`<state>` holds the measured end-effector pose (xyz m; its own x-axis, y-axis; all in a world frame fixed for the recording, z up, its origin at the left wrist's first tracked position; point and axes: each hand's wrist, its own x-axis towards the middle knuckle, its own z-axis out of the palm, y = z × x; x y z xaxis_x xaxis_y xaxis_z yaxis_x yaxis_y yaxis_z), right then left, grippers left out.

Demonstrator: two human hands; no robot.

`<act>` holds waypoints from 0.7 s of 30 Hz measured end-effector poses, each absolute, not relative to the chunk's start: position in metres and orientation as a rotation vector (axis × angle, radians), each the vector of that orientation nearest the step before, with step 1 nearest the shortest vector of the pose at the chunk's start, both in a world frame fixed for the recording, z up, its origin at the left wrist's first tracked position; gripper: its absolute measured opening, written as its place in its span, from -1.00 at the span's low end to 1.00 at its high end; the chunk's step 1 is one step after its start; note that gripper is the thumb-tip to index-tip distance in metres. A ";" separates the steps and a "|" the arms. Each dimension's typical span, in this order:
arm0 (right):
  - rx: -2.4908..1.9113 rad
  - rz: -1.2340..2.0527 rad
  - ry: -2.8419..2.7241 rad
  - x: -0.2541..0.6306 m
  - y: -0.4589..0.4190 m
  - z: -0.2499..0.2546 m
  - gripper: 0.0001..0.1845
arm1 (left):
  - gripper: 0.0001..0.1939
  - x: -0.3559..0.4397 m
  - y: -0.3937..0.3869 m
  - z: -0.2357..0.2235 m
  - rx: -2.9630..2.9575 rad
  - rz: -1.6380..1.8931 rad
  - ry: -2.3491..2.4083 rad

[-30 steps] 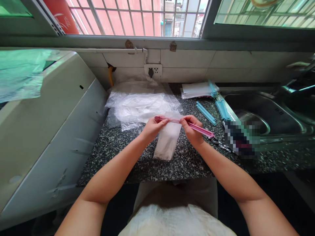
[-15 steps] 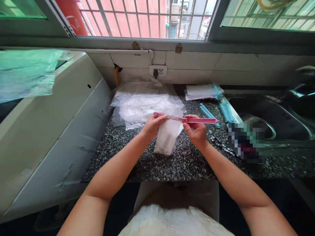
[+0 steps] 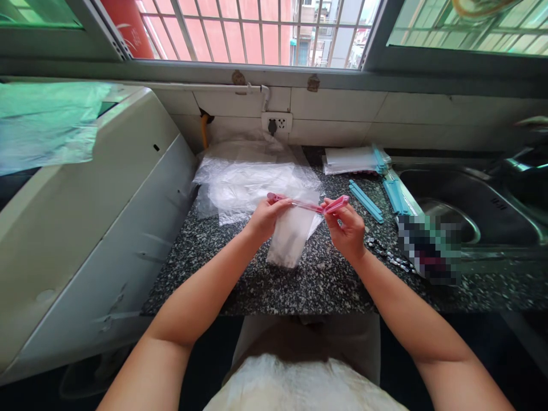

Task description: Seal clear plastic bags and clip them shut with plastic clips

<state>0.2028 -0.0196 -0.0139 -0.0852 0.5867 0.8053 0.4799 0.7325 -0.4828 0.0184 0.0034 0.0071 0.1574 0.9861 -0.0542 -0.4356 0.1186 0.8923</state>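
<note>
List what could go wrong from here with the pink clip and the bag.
1. The pink clip is held only by fingertips at its two ends, left hand and right hand; it could twist or slip off the small plastic bag.
2. The bag hangs loosely under the clip, so its mouth may bunch and seal unevenly.
3. The sink lies close on the right; a dropped clip could bounce into it.
</note>
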 end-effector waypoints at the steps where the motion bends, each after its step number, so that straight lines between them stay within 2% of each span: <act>1: -0.843 0.101 -1.729 0.203 -0.020 -0.014 -0.78 | -0.73 0.019 0.003 0.007 0.877 1.227 0.808; 11: -0.818 0.101 -1.750 0.202 -0.019 -0.015 -0.70 | -0.72 0.018 0.001 0.004 0.933 1.241 0.787; 21: -0.925 0.341 -1.667 0.200 -0.023 -0.012 -0.84 | -0.74 0.018 0.000 0.007 0.973 1.228 0.796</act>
<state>0.1999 -0.0232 -0.0120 -0.0482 0.7224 0.6898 0.3938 0.6484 -0.6515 0.0181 -0.0003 0.0067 0.1779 0.9840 0.0136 -0.3895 0.0577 0.9192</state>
